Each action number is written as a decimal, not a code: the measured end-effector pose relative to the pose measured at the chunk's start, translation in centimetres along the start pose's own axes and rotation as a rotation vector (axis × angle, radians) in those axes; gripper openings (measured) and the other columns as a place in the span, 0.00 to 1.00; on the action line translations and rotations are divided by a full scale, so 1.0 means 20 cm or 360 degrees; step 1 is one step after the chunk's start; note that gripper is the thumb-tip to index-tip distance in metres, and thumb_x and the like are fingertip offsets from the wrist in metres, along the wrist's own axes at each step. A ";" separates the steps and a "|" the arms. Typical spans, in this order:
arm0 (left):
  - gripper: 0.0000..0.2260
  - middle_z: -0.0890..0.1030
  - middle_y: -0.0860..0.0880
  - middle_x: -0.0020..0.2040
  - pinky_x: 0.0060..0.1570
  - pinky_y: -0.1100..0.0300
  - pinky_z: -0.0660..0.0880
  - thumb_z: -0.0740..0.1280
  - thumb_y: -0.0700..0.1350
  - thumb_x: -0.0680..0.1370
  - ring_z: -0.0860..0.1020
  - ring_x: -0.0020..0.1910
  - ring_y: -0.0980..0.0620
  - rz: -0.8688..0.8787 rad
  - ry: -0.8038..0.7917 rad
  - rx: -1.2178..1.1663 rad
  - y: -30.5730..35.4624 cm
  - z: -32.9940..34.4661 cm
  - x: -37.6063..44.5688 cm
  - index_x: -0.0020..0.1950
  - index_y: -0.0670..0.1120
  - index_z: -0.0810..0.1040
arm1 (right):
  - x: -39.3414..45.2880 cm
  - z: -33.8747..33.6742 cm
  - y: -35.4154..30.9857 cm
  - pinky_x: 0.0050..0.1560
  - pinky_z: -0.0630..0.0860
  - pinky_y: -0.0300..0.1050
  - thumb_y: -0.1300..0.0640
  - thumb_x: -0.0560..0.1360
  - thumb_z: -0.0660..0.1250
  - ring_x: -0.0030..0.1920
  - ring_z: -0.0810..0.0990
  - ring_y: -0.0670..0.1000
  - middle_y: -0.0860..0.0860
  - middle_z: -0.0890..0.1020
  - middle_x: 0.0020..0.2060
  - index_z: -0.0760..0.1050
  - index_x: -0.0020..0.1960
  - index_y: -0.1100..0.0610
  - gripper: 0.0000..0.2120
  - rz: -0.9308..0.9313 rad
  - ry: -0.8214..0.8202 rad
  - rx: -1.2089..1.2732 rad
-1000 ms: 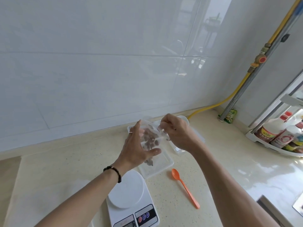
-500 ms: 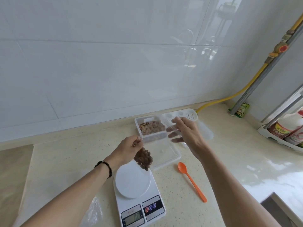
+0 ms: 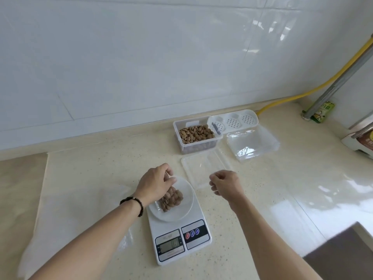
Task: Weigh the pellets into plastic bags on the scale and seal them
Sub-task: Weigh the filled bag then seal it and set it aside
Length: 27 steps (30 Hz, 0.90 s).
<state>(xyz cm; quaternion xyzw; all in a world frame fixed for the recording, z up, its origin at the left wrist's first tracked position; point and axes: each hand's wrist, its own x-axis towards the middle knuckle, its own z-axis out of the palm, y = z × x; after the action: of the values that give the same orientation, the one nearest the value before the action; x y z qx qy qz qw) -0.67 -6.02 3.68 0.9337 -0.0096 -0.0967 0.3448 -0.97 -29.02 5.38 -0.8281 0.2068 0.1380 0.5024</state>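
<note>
A small clear bag of brown pellets (image 3: 171, 199) lies on the round white platter of the digital scale (image 3: 182, 239), whose display is lit. My left hand (image 3: 156, 182) is over the platter's far edge, fingers curled down on the top of the bag. To the right of the scale my right hand (image 3: 224, 183) hovers with loosely curled fingers and holds nothing. The clear box of pellets (image 3: 196, 135) stands open near the wall. Its lid (image 3: 203, 168) lies flat between the box and my right hand. A stack of clear plastic bags (image 3: 252, 145) lies right of the box.
A white perforated tray (image 3: 234, 121) sits behind the bags. A large clear plastic sheet (image 3: 80, 211) covers the counter on the left. A yellow hose (image 3: 302, 96), a metal pipe and a green packet (image 3: 323, 110) fill the right corner. A dark sink edge (image 3: 343, 257) is at lower right.
My left hand carried the bag of pellets down from above the box and laid it on the scale platter. My right hand let go of the bag and drew back to the right.
</note>
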 end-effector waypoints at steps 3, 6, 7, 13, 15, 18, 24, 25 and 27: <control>0.11 0.78 0.53 0.50 0.50 0.59 0.74 0.67 0.50 0.78 0.76 0.52 0.53 0.0063 0.0140 0.0119 -0.02 0.03 -0.01 0.58 0.48 0.74 | 0.06 0.02 0.02 0.49 0.82 0.51 0.55 0.76 0.70 0.46 0.82 0.52 0.55 0.83 0.50 0.78 0.56 0.59 0.11 -0.0016 0.0097 -0.0055; 0.16 0.77 0.48 0.60 0.57 0.55 0.73 0.63 0.49 0.79 0.73 0.62 0.48 0.0131 0.0284 0.0256 -0.05 0.04 -0.09 0.65 0.45 0.73 | 0.06 0.03 0.02 0.60 0.75 0.50 0.52 0.78 0.66 0.62 0.76 0.56 0.56 0.77 0.64 0.70 0.69 0.59 0.22 -0.0162 0.0198 -0.0414; 0.17 0.76 0.47 0.61 0.59 0.53 0.73 0.62 0.49 0.80 0.72 0.63 0.47 0.0168 0.0330 0.0305 -0.06 0.05 -0.13 0.66 0.44 0.73 | 0.04 0.03 0.02 0.63 0.72 0.52 0.51 0.79 0.64 0.65 0.73 0.57 0.56 0.75 0.66 0.69 0.70 0.58 0.22 -0.0274 0.0239 -0.0566; 0.30 0.67 0.44 0.74 0.73 0.42 0.58 0.47 0.59 0.79 0.58 0.76 0.42 0.0146 0.0337 0.0751 -0.16 0.13 -0.43 0.75 0.43 0.61 | -0.17 0.07 0.02 0.74 0.56 0.54 0.45 0.82 0.55 0.77 0.56 0.55 0.52 0.61 0.77 0.59 0.78 0.52 0.26 -0.0976 0.0165 -0.1224; 0.30 0.63 0.45 0.76 0.74 0.41 0.54 0.46 0.59 0.80 0.54 0.77 0.43 0.0124 0.0334 0.0865 -0.17 0.17 -0.52 0.77 0.43 0.59 | -0.22 0.08 0.02 0.76 0.49 0.54 0.43 0.82 0.51 0.79 0.49 0.55 0.51 0.55 0.79 0.54 0.79 0.51 0.28 -0.1130 0.0097 -0.1336; 0.31 0.60 0.45 0.78 0.75 0.41 0.50 0.45 0.60 0.81 0.49 0.78 0.44 0.0067 0.0323 0.0931 -0.19 0.23 -0.63 0.78 0.44 0.58 | -0.29 0.10 0.05 0.77 0.43 0.56 0.38 0.79 0.40 0.80 0.44 0.54 0.51 0.51 0.80 0.48 0.80 0.50 0.33 -0.1287 0.0034 -0.1445; 0.32 0.58 0.43 0.78 0.74 0.39 0.51 0.42 0.62 0.81 0.50 0.78 0.42 -0.0025 0.0315 0.0951 -0.20 0.28 -0.77 0.77 0.41 0.57 | -0.37 0.11 0.09 0.77 0.41 0.56 0.37 0.77 0.36 0.80 0.44 0.55 0.51 0.51 0.80 0.49 0.80 0.51 0.35 -0.1397 0.0028 -0.1506; 0.33 0.58 0.43 0.78 0.74 0.39 0.51 0.41 0.62 0.81 0.50 0.78 0.42 -0.0027 0.0329 0.0950 -0.20 0.28 -0.78 0.77 0.41 0.57 | -0.38 0.11 0.10 0.77 0.41 0.57 0.37 0.77 0.37 0.80 0.44 0.55 0.51 0.51 0.80 0.49 0.80 0.51 0.35 -0.1407 0.0026 -0.1490; 0.33 0.57 0.43 0.78 0.74 0.40 0.50 0.41 0.62 0.81 0.49 0.78 0.42 -0.0029 0.0348 0.0945 -0.20 0.29 -0.80 0.78 0.42 0.55 | -0.39 0.11 0.11 0.77 0.41 0.57 0.37 0.77 0.36 0.80 0.44 0.54 0.51 0.51 0.80 0.49 0.80 0.51 0.35 -0.1407 0.0013 -0.1485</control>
<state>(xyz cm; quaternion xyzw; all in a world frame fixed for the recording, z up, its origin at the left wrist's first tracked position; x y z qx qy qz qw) -17.60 -5.31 -0.36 0.9984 0.0081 0.0082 0.0554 -8.94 -26.37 6.11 -0.9673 -0.2338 -0.0098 0.0979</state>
